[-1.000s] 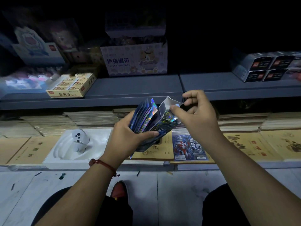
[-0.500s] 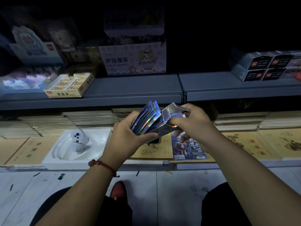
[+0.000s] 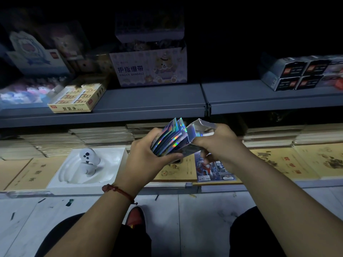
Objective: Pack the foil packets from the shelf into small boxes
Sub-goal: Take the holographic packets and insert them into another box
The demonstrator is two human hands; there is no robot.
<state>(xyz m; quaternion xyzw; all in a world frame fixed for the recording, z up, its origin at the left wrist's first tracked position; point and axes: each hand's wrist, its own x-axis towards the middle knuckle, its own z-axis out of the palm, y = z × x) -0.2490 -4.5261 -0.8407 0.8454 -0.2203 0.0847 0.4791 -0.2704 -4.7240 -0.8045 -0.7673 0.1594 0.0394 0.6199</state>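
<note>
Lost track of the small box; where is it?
Head view: the small box is mid-frame in the right hand, beside the foil packets the left hand grips.

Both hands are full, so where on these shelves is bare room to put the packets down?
The upper grey shelf is bare in front of the finger bandage box, from the yellow box rightward to the black boxes. The lower shelf is crowded: notebooks, a white tray and a picture book lie edge to edge.

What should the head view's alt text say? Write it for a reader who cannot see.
A person's left hand grips a fanned stack of foil packets next to the open small box held in the right hand, above a shelf of notebooks. A white controller sits in a white tray to the left.
</note>
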